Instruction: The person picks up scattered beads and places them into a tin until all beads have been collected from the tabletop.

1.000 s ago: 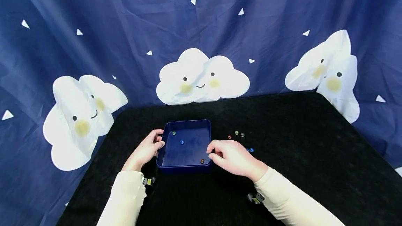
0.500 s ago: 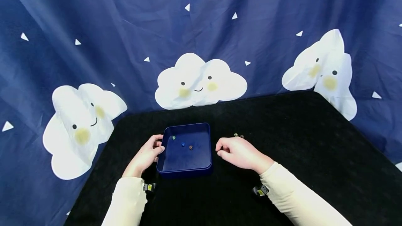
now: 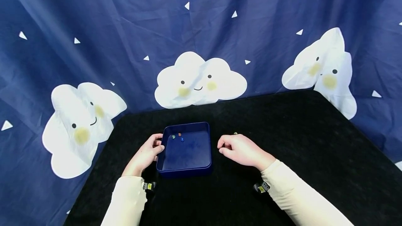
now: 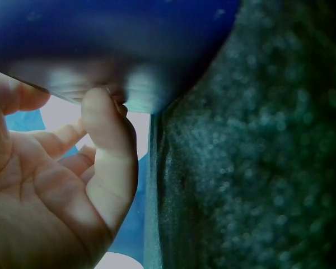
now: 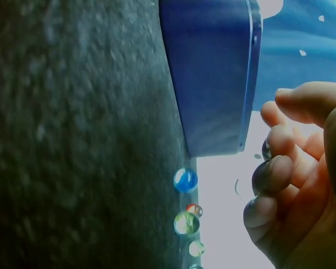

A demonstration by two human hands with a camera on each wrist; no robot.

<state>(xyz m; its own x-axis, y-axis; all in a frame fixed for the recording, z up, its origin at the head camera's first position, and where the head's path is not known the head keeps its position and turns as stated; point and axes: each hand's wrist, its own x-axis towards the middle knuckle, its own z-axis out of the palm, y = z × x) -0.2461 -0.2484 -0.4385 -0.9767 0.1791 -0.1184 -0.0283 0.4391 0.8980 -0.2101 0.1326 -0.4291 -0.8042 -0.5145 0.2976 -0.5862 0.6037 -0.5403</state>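
Note:
A square dark blue box point(image 3: 186, 168) stands on the black cloth, with a green marble point(image 3: 173, 136), an orange-red marble point(image 3: 180, 134) and a blue marble point(image 3: 182, 140) inside. My left hand point(image 3: 142, 156) touches the box's left wall with thumb and fingertips. To the right of the box, and apart from it, is my right hand point(image 3: 243, 150); its fingers curl loosely around nothing. Past it, the right wrist view has another blue marble point(image 5: 185, 180), a green marble point(image 5: 186, 223), a red marble point(image 5: 197, 209) and a pale green marble point(image 5: 196, 248). The right hand hides most of these in the head view.
Black cloth point(image 3: 292, 132) covers the table and extends far to the right. A navy curtain point(image 3: 267, 44) with white clouds hangs behind the table's back edge. Each wrist carries a small dark device, one by the left sleeve point(image 3: 127, 198).
My right hand has drawn back rightward from the box's right rim. Inside the box, the orange-red marble has rolled from the near right corner toward the far left. The left hand stays at the wall.

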